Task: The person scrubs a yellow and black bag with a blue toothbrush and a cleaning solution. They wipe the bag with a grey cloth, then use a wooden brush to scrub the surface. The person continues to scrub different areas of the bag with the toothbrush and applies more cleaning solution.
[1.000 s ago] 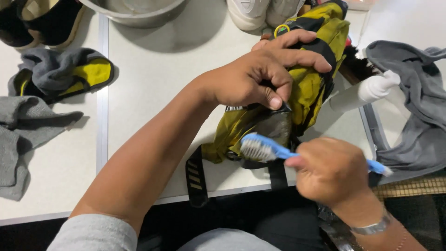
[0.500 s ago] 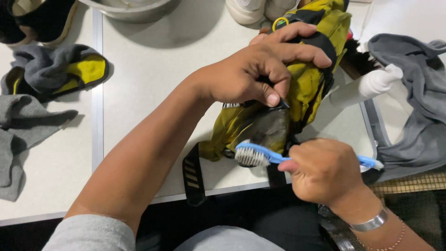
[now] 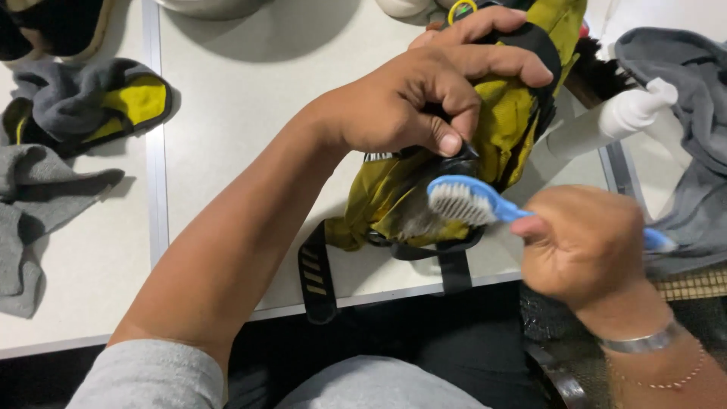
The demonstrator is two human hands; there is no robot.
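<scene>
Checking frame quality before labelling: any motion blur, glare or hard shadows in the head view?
Head view: right hand and blue brush smeared by motion blur; left hand and yellow shoe fairly sharp; soft overhead light, faint shadows on the white table, no glare; dark area below the table edge underexposed.

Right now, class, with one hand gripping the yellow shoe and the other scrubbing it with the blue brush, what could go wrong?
1. The left hand's thumb lies right beside the brush bristles, so a stroke might scrape it.
2. The shoe hangs partly over the table edge with straps dangling; it could slip down.
3. The right hand works near the white bottle and could knock it.
</scene>
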